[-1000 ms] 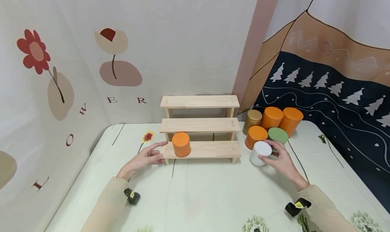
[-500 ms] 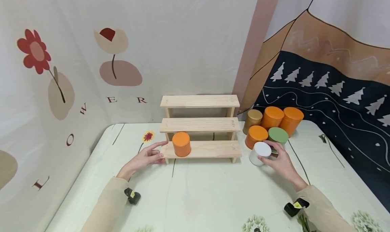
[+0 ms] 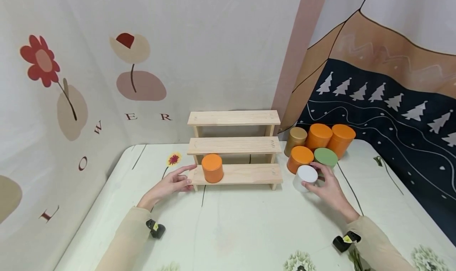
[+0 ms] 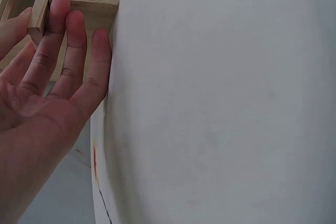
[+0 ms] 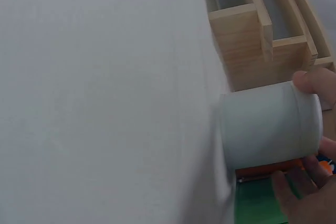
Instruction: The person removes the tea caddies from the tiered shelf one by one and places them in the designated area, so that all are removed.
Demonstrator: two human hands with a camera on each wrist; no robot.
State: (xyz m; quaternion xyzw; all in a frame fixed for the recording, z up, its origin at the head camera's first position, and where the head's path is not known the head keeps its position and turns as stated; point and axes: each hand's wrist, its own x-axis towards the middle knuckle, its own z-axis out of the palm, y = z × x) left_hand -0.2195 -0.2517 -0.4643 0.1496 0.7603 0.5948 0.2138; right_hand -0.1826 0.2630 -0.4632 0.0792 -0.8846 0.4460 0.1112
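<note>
My left hand holds the left end of the lowest step of a three-step wooden shelf; in the left wrist view its fingers lie on both sides of the board end. On that step, near the hand, stands an orange canister. My right hand pinches a white canister near its lid, thumb on one side and fingers on the other. The right wrist view shows the white canister upright at the table surface; whether it touches is hard to tell.
Behind the white canister cluster a green-lidded canister, several orange canisters and a gold canister. A pale flower-printed cloth covers the table. Patterned cloth hangs behind the shelf.
</note>
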